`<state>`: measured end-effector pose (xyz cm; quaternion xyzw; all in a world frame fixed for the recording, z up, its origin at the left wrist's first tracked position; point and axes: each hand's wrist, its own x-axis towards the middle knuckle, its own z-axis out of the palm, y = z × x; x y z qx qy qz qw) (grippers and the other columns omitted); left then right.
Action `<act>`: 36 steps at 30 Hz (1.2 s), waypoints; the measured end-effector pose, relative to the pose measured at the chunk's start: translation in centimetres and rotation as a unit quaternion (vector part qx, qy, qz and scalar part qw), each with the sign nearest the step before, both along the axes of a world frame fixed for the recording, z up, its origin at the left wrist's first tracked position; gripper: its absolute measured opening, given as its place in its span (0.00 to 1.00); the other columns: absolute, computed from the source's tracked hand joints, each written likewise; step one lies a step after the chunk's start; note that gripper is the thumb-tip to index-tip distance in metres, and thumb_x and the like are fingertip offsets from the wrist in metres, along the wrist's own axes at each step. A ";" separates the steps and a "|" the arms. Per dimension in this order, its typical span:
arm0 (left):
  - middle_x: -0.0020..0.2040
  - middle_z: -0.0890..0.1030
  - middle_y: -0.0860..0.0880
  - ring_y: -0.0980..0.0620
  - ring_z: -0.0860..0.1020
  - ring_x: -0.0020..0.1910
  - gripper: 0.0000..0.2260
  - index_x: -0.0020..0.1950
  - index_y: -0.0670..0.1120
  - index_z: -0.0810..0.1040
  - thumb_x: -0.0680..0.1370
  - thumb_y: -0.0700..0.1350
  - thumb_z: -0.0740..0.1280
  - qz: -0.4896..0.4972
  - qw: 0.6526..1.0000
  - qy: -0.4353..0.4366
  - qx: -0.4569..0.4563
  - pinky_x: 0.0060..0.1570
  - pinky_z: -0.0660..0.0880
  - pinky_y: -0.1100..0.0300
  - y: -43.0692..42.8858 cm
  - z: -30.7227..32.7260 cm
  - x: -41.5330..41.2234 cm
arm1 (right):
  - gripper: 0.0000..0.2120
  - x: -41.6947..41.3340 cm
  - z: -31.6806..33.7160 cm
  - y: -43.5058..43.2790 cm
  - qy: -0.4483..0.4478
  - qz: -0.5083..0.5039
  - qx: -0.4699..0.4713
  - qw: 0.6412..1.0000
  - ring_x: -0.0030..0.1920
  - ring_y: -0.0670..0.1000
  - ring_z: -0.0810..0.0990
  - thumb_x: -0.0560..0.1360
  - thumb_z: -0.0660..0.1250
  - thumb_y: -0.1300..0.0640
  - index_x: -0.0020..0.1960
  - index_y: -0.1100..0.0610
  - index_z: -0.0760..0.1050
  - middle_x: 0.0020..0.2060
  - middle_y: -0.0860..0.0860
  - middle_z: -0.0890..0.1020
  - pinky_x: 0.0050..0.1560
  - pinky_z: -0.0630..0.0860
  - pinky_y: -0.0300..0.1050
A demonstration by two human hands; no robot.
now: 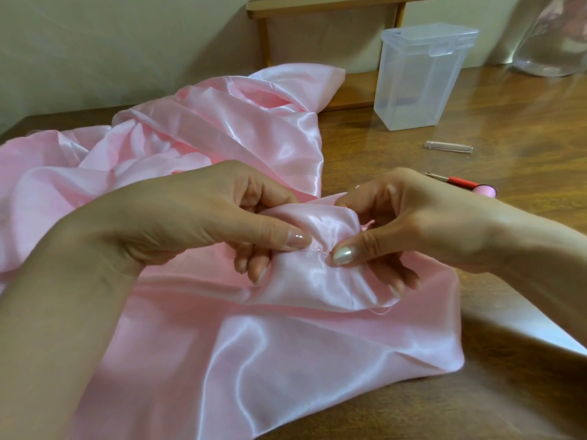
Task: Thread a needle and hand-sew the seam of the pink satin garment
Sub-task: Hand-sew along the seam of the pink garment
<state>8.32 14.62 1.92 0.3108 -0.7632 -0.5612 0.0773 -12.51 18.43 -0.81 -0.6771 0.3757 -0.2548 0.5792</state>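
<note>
While left hand (203, 223) and right hand (397, 227) each pinch the bunched seam fold, pink satin garment (286, 360) lies across table (508, 128), near-left. Cannot make out needle. Best: keep fold taut, small even stitches; satin likely slips.
</note>
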 end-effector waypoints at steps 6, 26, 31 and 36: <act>0.32 0.79 0.47 0.57 0.74 0.23 0.08 0.40 0.46 0.85 0.64 0.47 0.73 0.017 0.999 0.021 0.021 0.24 0.71 0.68 -0.2 -0.4 0.3 | 0.03 0.0 -0.2 -0.1 -0.075 0.035 0.011 0.997 0.22 0.51 0.77 0.66 0.71 0.62 0.38 0.55 0.82 0.24 0.55 0.78 0.23 0.75 0.39; 0.27 0.77 0.51 0.60 0.73 0.21 0.21 0.48 0.29 0.75 0.64 0.43 0.72 0.044 0.995 0.070 0.052 0.22 0.70 0.71 0.0 -0.8 -0.5 | 0.04 0.5 -0.1 0.4 -0.114 -0.051 -0.009 0.992 0.17 0.47 0.71 0.62 0.70 0.66 0.31 0.59 0.80 0.21 0.52 0.74 0.18 0.65 0.33; 0.28 0.75 0.46 0.53 0.71 0.23 0.21 0.50 0.36 0.81 0.61 0.46 0.75 0.090 0.996 0.011 -0.017 0.23 0.69 0.67 -0.5 -1.0 -0.1 | 0.06 0.1 -0.1 0.3 -0.095 -0.036 0.000 0.995 0.18 0.47 0.72 0.64 0.70 0.66 0.31 0.66 0.74 0.22 0.52 0.74 0.19 0.67 0.34; 0.30 0.73 0.39 0.48 0.69 0.24 0.20 0.48 0.39 0.82 0.61 0.48 0.75 0.079 0.997 -0.012 -0.017 0.22 0.69 0.64 -0.9 -1.3 0.5 | 0.05 0.0 -0.1 0.2 -0.074 -0.031 0.003 0.997 0.19 0.46 0.71 0.65 0.70 0.66 0.33 0.67 0.76 0.23 0.51 0.75 0.19 0.67 0.33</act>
